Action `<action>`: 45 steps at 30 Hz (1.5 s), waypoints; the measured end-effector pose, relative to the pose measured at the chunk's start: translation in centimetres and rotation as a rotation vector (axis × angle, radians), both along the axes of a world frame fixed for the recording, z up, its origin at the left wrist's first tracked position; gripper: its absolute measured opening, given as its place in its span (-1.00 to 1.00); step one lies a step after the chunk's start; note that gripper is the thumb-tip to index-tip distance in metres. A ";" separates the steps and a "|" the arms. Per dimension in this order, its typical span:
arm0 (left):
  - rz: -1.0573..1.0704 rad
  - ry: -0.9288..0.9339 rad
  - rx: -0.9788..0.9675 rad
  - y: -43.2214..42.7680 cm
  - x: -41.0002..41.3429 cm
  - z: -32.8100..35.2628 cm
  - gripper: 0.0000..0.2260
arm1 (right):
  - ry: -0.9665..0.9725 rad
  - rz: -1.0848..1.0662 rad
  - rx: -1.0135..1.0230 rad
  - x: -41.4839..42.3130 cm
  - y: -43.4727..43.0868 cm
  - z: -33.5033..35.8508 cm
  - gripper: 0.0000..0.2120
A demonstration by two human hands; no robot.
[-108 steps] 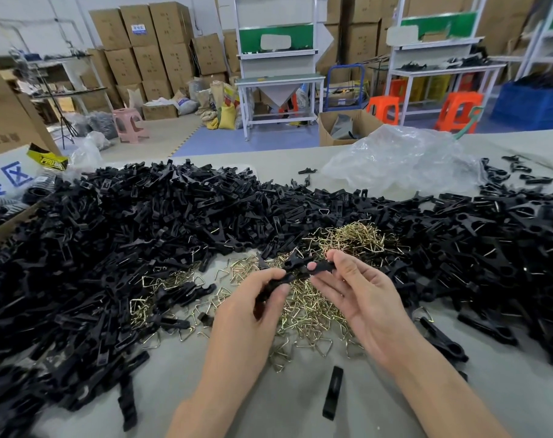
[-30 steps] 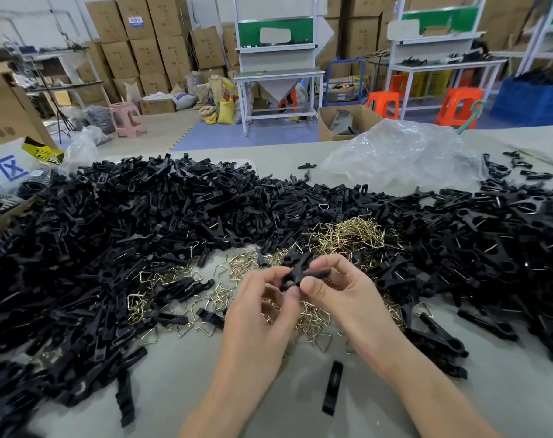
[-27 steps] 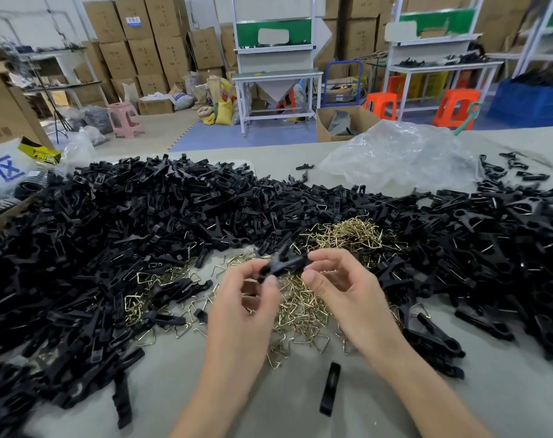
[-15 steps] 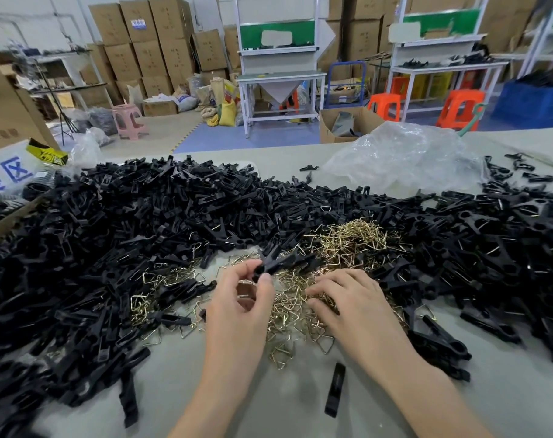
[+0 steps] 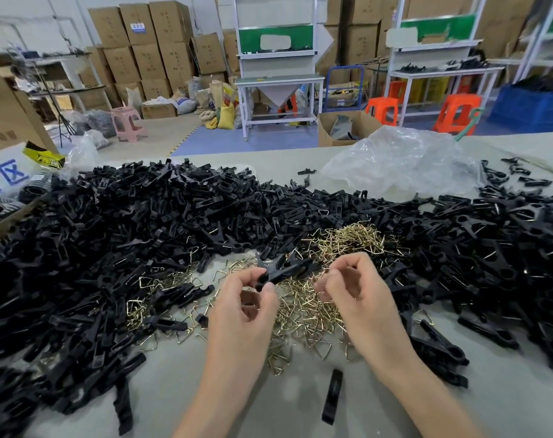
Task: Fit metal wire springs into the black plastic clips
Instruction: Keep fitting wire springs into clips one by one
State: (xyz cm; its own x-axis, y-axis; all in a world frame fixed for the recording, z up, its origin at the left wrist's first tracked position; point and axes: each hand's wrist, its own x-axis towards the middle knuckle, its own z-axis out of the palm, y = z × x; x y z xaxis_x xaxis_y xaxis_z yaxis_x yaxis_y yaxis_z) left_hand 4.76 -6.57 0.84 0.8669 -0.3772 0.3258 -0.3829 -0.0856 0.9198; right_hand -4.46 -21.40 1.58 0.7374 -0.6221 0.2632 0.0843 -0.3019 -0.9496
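My left hand [image 5: 248,300] pinches a black plastic clip [image 5: 286,269] by its near end, and the clip points up and to the right above the table. My right hand [image 5: 355,290] hovers just right of the clip with fingers curled and fingertips pinched on a small brass wire spring, which is mostly hidden by the fingers. Beneath both hands lies a heap of brass wire springs [image 5: 347,240]. Loose black clip parts are piled high on the left [image 5: 126,232] and spread across the right [image 5: 505,248].
A single black clip piece [image 5: 332,395] lies on the grey table [image 5: 505,406] between my forearms. A crumpled clear plastic bag [image 5: 401,162] sits at the back right. A cardboard box [image 5: 3,121] stands at the left edge. Shelves, stools and stacked boxes fill the room behind.
My right hand dropped onto the spring heap half a second ago and has since risen with fingers pinched beside the clip. My left hand kept holding the clip.
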 end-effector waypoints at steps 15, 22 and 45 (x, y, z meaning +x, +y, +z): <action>-0.148 -0.273 0.248 0.9 0.8 -0.1 -0.80 | -0.139 0.258 0.640 0.1 -1.5 1.0 -0.74; -0.136 -0.321 0.188 1.1 0.6 0.0 -0.80 | -0.144 0.382 0.690 0.2 -1.6 0.7 -0.82; -0.220 -0.448 0.283 1.5 0.1 0.7 -0.77 | 0.056 0.468 0.576 -0.1 -2.3 0.5 -0.57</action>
State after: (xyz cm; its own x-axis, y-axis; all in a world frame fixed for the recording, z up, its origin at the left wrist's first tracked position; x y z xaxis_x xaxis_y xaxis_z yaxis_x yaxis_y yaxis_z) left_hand 4.89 -5.07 1.57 0.5586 -0.6594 0.5031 -0.7668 -0.1793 0.6163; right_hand -4.60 -23.66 2.03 0.9620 -0.2674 -0.0554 0.0286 0.3006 -0.9533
